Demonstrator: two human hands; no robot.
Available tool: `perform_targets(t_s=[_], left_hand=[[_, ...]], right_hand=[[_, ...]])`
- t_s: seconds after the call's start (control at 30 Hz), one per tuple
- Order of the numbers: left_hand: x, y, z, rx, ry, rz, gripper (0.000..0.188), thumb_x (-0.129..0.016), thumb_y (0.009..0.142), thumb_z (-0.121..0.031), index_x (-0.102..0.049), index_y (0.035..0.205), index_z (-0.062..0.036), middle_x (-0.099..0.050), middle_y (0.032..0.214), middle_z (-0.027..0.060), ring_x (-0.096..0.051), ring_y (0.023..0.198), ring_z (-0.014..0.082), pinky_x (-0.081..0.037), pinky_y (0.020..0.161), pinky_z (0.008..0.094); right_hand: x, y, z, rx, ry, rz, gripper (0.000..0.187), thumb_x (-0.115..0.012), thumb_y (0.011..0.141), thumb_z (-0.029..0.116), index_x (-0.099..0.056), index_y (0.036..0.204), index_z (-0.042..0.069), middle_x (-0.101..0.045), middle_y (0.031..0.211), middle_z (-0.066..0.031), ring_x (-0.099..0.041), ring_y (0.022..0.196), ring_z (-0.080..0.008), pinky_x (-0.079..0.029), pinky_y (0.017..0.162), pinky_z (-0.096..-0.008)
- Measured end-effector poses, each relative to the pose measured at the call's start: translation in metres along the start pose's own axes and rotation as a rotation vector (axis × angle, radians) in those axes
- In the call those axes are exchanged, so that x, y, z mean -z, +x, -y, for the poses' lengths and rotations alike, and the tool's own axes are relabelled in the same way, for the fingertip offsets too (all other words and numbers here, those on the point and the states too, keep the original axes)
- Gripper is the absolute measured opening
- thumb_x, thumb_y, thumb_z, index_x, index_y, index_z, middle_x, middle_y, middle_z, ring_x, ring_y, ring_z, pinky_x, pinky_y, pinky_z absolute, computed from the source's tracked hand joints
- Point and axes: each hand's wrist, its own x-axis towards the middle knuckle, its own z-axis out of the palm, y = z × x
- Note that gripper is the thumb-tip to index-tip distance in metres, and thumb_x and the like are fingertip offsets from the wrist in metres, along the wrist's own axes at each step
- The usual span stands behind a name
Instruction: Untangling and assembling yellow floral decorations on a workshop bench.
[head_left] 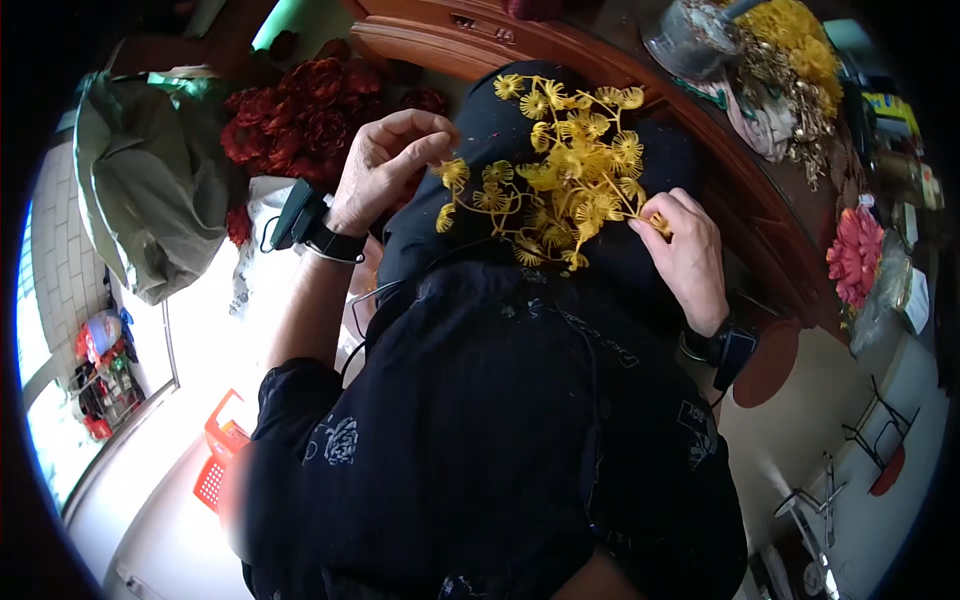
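Note:
A flat sprig of yellow artificial flowers (pixel 560 170) on thin yellow stems lies across my dark-clothed lap. My left hand (pixel 385 165) pinches one small bloom at the sprig's left edge between thumb and fingers. My right hand (pixel 685 250) grips the stem at the sprig's right side, fingers curled around it. Each wrist carries a black strap with a small device. My dark patterned garment (pixel 490 420) fills the lower middle of the view.
A heap of dark red artificial flowers (pixel 300 120) lies left of my left hand beside a grey-green bag (pixel 150 180). A curved wooden table edge (pixel 560 50) runs behind, with yellow blooms (pixel 795 40) and a pink flower (pixel 855 255) at right. An orange basket (pixel 220 450) sits low left.

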Motion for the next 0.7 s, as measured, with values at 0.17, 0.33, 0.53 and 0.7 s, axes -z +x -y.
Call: perform_targets(t_s=[0.17, 0.33, 0.53, 0.7], left_hand=[[-0.054, 0.019, -0.015, -0.18, 0.253, 0.165, 0.015, -0.064, 0.087, -0.002, -0.065, 0.102, -0.0008, -0.067, 0.097, 0.0047, -0.062, 0.091, 0.0105, -0.05, 0.082, 0.026], [-0.088, 0.029, -0.019, -0.573, 0.556, 0.313, 0.029, -0.071, 0.08, -0.009, -0.064, 0.108, -0.0009, -0.066, 0.108, 0.0126, -0.061, 0.104, 0.0284, -0.049, 0.089, 0.0378], [-0.116, 0.036, -0.008, -0.642, 0.723, 0.252, 0.041, -0.075, 0.077, -0.021, -0.062, 0.112, -0.0019, -0.066, 0.101, 0.0134, -0.06, 0.096, 0.0293, -0.049, 0.082, 0.0381], [-0.115, 0.043, 0.0, -0.527, 0.567, 0.142, 0.02, -0.073, 0.078, -0.012, -0.067, 0.095, -0.0046, -0.068, 0.088, 0.0102, -0.062, 0.078, 0.0262, -0.05, 0.072, 0.0349]], right_hand=[[0.007, 0.0, 0.003, -0.014, 0.301, -0.13, 0.013, -0.071, 0.079, 0.007, -0.06, 0.083, 0.003, -0.06, 0.078, -0.0086, -0.06, 0.069, -0.0232, -0.045, 0.062, -0.0306], [0.002, 0.0, 0.002, 0.007, 0.429, -0.223, 0.012, -0.072, 0.078, 0.005, -0.062, 0.082, 0.002, -0.061, 0.077, -0.0059, -0.059, 0.067, -0.0157, -0.045, 0.061, -0.0276], [-0.001, 0.003, 0.008, 0.042, 0.48, -0.221, 0.011, -0.072, 0.079, 0.004, -0.062, 0.081, 0.002, -0.061, 0.077, -0.0059, -0.06, 0.068, -0.0148, -0.045, 0.061, -0.0267], [-0.009, 0.002, 0.003, -0.103, 0.923, -0.111, 0.052, -0.077, 0.076, 0.033, -0.057, 0.114, 0.005, -0.064, 0.095, -0.0053, -0.062, 0.084, -0.0173, -0.05, 0.074, -0.0283]])
